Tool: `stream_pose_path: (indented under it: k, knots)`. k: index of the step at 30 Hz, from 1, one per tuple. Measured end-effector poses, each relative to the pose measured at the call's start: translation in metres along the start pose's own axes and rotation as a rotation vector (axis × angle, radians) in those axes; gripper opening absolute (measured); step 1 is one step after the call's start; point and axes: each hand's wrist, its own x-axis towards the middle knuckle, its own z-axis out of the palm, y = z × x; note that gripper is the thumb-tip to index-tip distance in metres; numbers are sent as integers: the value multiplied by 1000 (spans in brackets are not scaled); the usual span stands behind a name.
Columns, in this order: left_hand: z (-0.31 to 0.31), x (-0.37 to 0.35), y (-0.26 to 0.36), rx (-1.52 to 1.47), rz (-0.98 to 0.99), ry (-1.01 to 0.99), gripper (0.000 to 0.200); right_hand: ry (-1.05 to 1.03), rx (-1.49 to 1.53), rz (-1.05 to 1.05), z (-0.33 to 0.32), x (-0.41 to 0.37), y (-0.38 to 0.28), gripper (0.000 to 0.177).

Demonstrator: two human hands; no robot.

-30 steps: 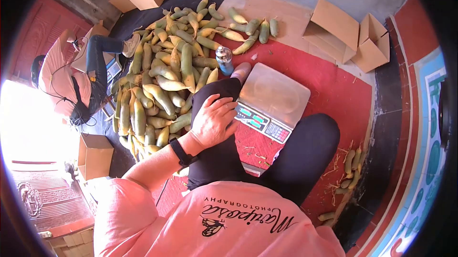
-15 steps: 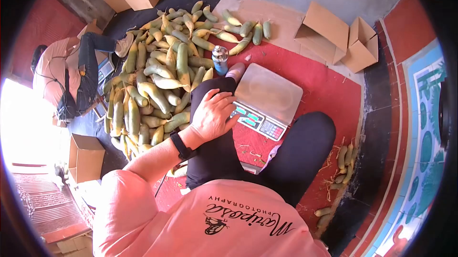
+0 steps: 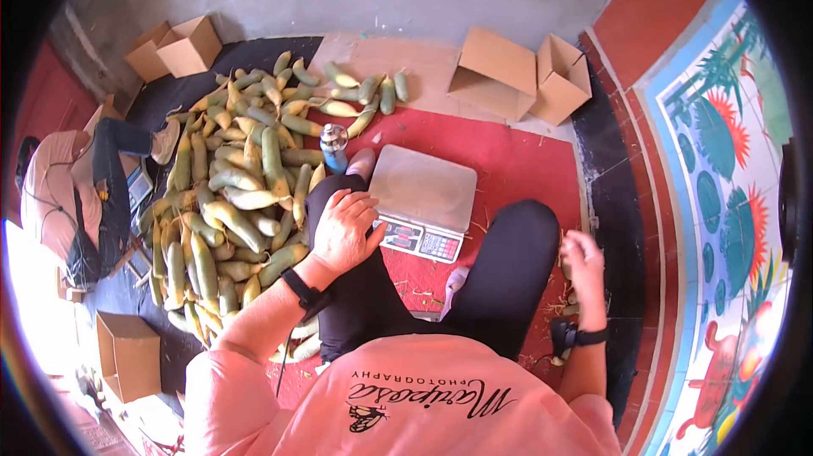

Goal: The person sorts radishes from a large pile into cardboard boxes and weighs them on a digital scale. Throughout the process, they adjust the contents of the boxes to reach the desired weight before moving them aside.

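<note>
My left hand [image 3: 343, 232] lies palm down on my left knee, fingers stretched out and holding nothing; a dark band circles its wrist. Just right of it is a digital scale [image 3: 423, 189] with a bare metal pan and a keypad. Beyond that knee stands a blue bottle with a silvery top [image 3: 334, 149]. A large heap of long green radishes [image 3: 224, 193] spreads to the left. My right hand [image 3: 584, 265] is beside my right knee, its fingers bent and blurred, with nothing visible in them. A few radishes [image 3: 569, 299] lie near it, partly hidden by the arm.
Open cardboard boxes stand at the back right [image 3: 494, 75], back left [image 3: 188, 45] and front left [image 3: 127, 357]. Another person [image 3: 63, 193] bends over at the left. A red mat [image 3: 525, 160] lies under the scale. A painted tile wall [image 3: 720, 202] runs along the right.
My right hand has come into view beside the right knee. The view has shifted to the right, and my left hand stays on the knee. The scale's display has turned from green to dark and reddish.
</note>
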Motion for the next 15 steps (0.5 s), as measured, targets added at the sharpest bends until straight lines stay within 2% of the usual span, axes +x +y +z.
stream_pose_path:
  k: [1,6,10,15]
  knots:
    - [0,0,0,-1,1,2,18,7,131,51,-3,7,-29,27]
    - [1,1,2,-26,10,-6,17,-39,76,49,-25,64,-62,29]
    - [3,12,6,-61,-2,-59,17,-81,153,164,-30,136,-42,28]
    - [9,32,11,-67,-24,-218,17,-128,157,340,-1,247,25,27]
